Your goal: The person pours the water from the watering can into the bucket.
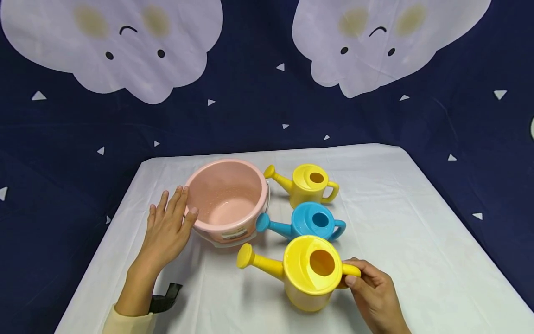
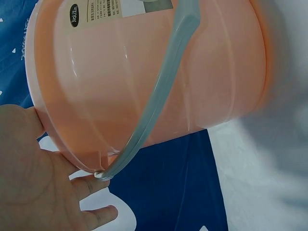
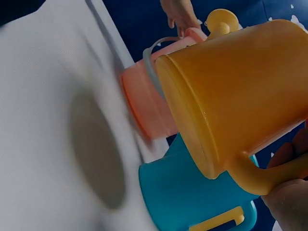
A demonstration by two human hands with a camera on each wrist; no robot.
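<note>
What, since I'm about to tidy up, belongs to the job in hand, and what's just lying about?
In the job:
front yellow watering can, held by the right hand
pink bucket, left hand at its rim

Seemingly just standing by:
blue watering can, untouched
back yellow watering can, untouched

One brand name legible, on the pink bucket's sticker label.
In the left wrist view, the pink bucket point(image 2: 96, 82) bears a pale sticker label point(image 2: 103, 12) near its rim; a black oval point(image 2: 74, 15) there carries light lettering, turned sideways, that appears to read "JiaLiXin". Beside it run rows of small dark characters point(image 2: 101, 8), too fine to make out. Tiny white lettering point(image 2: 25, 41) on the dark blue backdrop cloth point(image 2: 168, 192) is likewise unreadable.
</note>
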